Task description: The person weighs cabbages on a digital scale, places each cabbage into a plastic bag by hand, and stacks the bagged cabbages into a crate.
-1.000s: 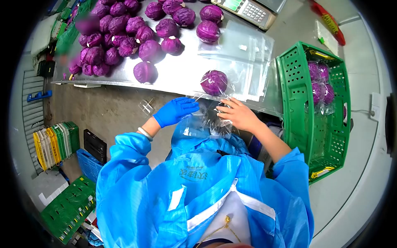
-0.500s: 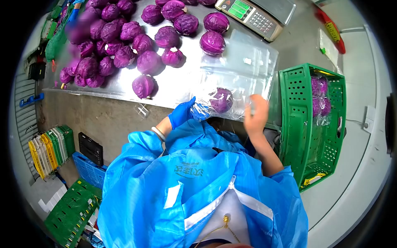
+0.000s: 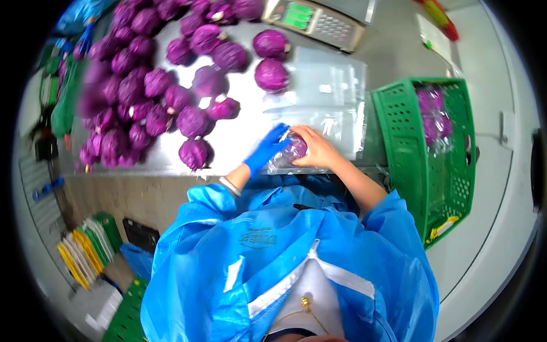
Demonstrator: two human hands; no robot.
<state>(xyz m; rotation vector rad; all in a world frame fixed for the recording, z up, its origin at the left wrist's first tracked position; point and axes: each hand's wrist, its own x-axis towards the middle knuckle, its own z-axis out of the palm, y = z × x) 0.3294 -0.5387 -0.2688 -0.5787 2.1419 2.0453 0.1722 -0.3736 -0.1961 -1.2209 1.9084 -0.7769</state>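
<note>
A red cabbage (image 3: 295, 149) in a clear plastic bag sits at the table's near edge, between my two hands. My left hand (image 3: 268, 149), in a blue glove, presses against its left side, fingers over the plastic. Bare, my right hand (image 3: 317, 149) curves round the top and right side of the same cabbage. Part of the cabbage is hidden under my fingers. Just beyond lie flat clear plastic bags (image 3: 336, 85) on the metal table. One loose red cabbage (image 3: 194, 154) rests near the edge, left of my gloved hand.
Many loose red cabbages (image 3: 131, 88) are heaped at the table's left. A digital scale (image 3: 316, 23) stands at the back. At right, a green crate (image 3: 399, 131) holds bagged cabbages (image 3: 436, 122). Folded crates (image 3: 85, 245) stand on the floor at lower left.
My right hand has come in from the right and now holds the bagged cabbage. My left hand has moved up onto the cabbage's side. The camera view has shifted slightly.
</note>
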